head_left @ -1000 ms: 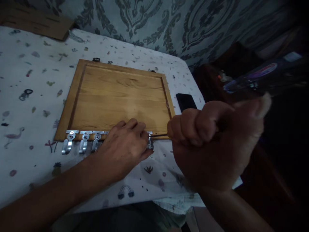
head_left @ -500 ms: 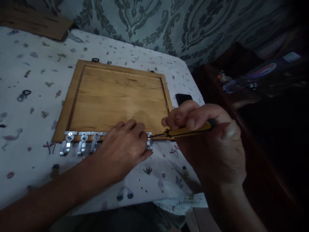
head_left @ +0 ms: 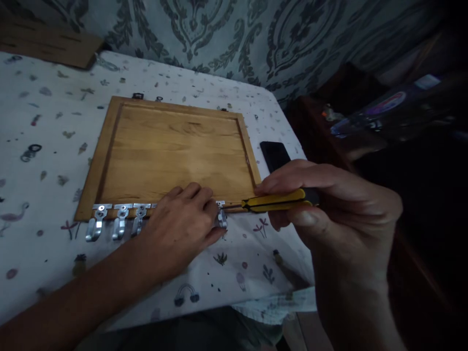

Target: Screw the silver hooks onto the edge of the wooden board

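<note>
A wooden board [head_left: 171, 151] lies flat on a table with a patterned white cloth [head_left: 44, 122]. Several metal hooks [head_left: 119, 219] are screwed along its near edge. My left hand [head_left: 183, 226] rests on that edge with curled fingers, pinching the rightmost hook [head_left: 221, 218]. My right hand [head_left: 329, 214] grips a yellow and black screwdriver [head_left: 274, 201] held level, its thin shaft pointing left at that rightmost hook.
A dark phone [head_left: 275, 155] lies right of the board. A cardboard piece [head_left: 47, 44] sits at the far left corner. A patterned curtain [head_left: 234, 34] hangs behind. A clear plastic bottle [head_left: 387, 109] and dark furniture [head_left: 329, 136] are at the right, past the table's edge.
My right hand has turned from a raised fist near the camera to a lower grip that shows the screwdriver handle. The view has shifted slightly. The left hand stays on the hook.
</note>
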A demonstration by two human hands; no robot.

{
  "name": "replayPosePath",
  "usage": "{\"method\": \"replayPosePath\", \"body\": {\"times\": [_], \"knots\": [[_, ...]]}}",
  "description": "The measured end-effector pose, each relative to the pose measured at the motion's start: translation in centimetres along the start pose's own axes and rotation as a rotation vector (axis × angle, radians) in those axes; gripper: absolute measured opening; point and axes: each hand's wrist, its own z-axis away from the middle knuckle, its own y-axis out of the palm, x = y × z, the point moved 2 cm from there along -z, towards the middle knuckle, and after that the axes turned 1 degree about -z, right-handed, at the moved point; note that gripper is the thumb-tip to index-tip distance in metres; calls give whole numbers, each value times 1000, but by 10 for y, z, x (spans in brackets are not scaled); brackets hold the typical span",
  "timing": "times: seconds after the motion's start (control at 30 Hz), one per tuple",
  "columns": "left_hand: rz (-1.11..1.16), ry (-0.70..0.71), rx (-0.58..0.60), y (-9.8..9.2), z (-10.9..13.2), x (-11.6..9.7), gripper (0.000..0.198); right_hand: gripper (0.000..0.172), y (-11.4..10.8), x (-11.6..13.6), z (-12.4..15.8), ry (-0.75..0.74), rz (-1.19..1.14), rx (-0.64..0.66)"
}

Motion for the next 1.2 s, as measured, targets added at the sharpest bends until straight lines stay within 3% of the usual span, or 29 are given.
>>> {"method": "replayPosePath", "body": {"times": [0.13,0.43,0.9,1.1,1.2], "knots": [[-3,0,-15,1,1,0,25,15,-5,3,3,52,72,2],[-13,-4,34,0,1,0,26,17,6,6,6,-137,214,-95],[-6,-20,71,-2,-1,-1,24,15,11,6,8,-154,225,-159],[-14,-18,43,-2,0,-1,24,13,8,5,9,-217,266,-285],[-13,-22,62,-2,0,-1,24,13,9,4,8,-210,311,-268]]}}
